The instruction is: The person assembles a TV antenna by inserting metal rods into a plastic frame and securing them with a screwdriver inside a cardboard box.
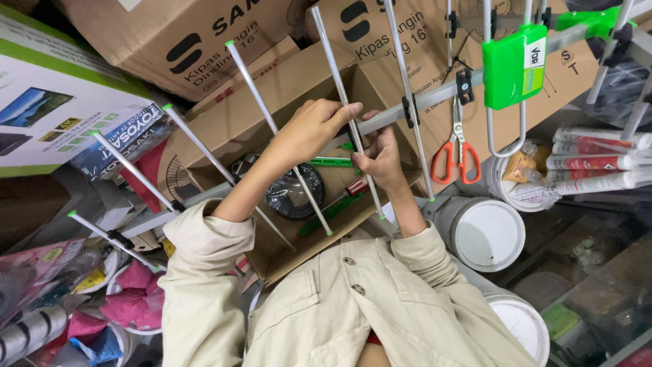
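Note:
A long metal antenna boom (pixel 435 92) runs diagonally from lower left to upper right, crossed by several thin aluminium rods with green tips. A bright green plastic box (pixel 515 64) is clamped on it at the upper right. My left hand (pixel 309 129) pinches the boom where one rod (pixel 336 64) crosses it. My right hand (pixel 380 160) sits just below, fingers closed around that same rod near its black clamp. Both beige sleeves reach up from the bottom of the view.
Under the hands an open cardboard box (pixel 224 129) holds a black cable coil (pixel 293 194) and green parts. Orange-handled scissors (pixel 456 160) hang from the boom. White buckets (pixel 487 231) stand at right, printed cartons (pixel 204 41) behind, and pink bags (pixel 132 299) at lower left.

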